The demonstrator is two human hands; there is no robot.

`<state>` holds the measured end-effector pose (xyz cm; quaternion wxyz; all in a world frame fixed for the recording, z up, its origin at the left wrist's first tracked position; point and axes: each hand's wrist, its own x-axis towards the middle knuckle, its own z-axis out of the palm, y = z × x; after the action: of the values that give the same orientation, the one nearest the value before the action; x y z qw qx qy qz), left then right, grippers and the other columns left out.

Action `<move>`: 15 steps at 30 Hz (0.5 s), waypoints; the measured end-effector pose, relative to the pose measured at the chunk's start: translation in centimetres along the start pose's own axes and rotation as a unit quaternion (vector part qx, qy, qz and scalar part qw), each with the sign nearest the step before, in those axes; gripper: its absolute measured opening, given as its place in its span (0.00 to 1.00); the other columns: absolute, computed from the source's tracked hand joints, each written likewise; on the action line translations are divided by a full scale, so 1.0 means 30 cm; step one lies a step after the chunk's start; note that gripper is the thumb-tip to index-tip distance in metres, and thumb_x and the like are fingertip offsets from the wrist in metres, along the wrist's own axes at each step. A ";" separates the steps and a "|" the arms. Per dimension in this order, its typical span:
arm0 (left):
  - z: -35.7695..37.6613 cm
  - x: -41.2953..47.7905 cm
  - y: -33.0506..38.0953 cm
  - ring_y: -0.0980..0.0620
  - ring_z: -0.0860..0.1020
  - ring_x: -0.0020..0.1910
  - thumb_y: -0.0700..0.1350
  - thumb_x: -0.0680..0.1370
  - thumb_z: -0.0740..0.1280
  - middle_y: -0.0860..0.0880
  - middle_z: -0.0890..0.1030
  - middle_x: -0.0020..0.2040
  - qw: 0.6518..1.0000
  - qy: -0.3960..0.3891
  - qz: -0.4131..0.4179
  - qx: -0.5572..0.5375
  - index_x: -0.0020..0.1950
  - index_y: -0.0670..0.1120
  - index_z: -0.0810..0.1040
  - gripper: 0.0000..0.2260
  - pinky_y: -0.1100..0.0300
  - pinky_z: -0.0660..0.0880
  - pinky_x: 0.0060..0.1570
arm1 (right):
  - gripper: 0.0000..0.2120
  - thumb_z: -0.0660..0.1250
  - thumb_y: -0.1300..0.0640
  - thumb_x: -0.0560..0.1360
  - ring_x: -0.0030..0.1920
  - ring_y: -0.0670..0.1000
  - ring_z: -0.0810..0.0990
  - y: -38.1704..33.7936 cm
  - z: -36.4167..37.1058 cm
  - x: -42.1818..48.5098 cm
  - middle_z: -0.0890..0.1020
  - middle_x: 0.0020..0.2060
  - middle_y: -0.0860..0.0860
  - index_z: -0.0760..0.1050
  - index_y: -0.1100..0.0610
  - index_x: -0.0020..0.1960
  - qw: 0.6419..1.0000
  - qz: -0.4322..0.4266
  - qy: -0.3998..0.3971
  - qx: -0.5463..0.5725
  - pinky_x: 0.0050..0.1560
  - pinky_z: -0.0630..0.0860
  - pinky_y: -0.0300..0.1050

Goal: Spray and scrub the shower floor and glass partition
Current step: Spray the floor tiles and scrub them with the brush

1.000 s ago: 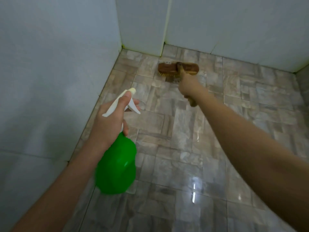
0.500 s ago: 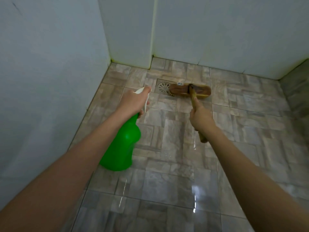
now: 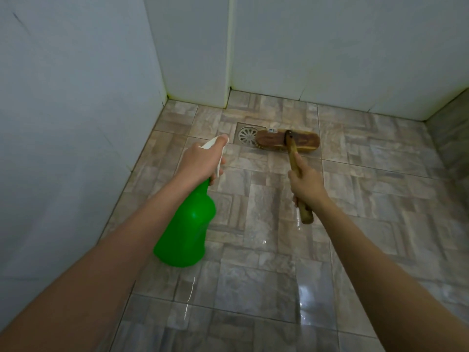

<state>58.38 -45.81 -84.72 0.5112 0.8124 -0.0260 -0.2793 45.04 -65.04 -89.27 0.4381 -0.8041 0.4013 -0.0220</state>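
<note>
My left hand (image 3: 200,162) grips the white trigger head of a green spray bottle (image 3: 186,228), nozzle aimed toward the far floor. My right hand (image 3: 305,182) holds the wooden handle of a scrub brush (image 3: 288,143); the brush head lies flat on the wet tiled shower floor (image 3: 258,250), right beside the round metal drain (image 3: 247,135). The handle's end sticks out below my right wrist. No glass partition can be made out in this view.
White tiled walls enclose the floor on the left (image 3: 71,123) and at the back (image 3: 330,54), with a protruding corner column (image 3: 195,52) behind the drain. A darker tiled ledge or wall (image 3: 451,138) borders the right. The floor shines with water near me.
The brush head has slid back from the far wall, uncovering the drain, which now lies to its left. My left hand has stretched forward with the bottle toward the drain. The view has tilted up.
</note>
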 end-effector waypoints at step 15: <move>-0.122 -0.112 -0.054 0.53 0.73 0.21 0.68 0.76 0.62 0.48 0.85 0.54 0.996 0.029 0.043 -0.068 0.43 0.62 0.81 0.13 0.56 0.73 0.34 | 0.28 0.54 0.61 0.81 0.27 0.51 0.73 -0.143 0.072 0.123 0.77 0.39 0.54 0.53 0.42 0.77 0.996 -0.066 -0.027 -0.049 0.20 0.72 0.40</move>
<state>56.92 -40.94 -83.49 0.5774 0.7815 -0.0266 -0.2348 51.06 -64.74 -88.66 0.4062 -0.8498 0.3358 -0.0092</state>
